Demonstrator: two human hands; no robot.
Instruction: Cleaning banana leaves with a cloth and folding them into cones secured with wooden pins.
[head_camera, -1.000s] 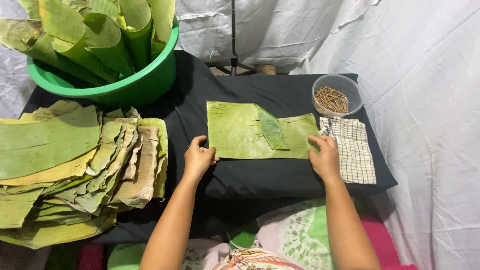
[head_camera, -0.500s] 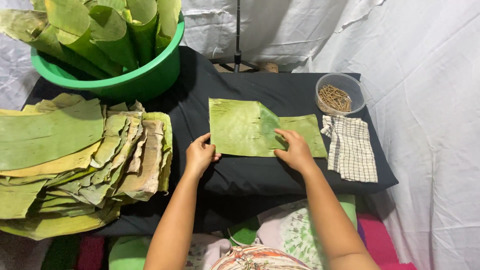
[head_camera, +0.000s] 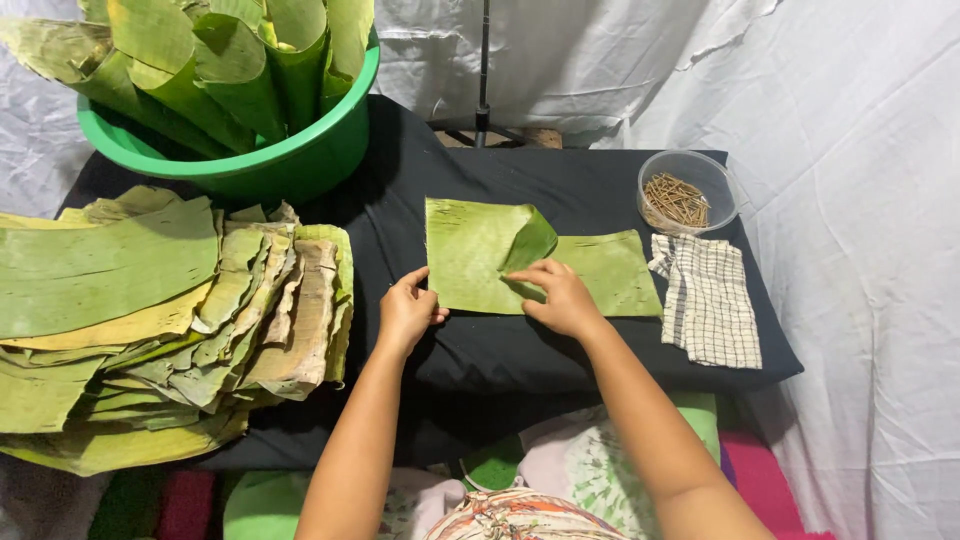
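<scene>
Green banana leaf (head_camera: 470, 255) pinned and lifted by both hands (head_camera: 405, 312).

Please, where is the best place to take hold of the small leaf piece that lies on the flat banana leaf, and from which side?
Probably at its lifted near edge, coming from the right. The small leaf piece curls up off the flat banana leaf there, so fingers can pinch under it, as the right hand does. The left hand rests on the flat leaf's left edge.
</scene>
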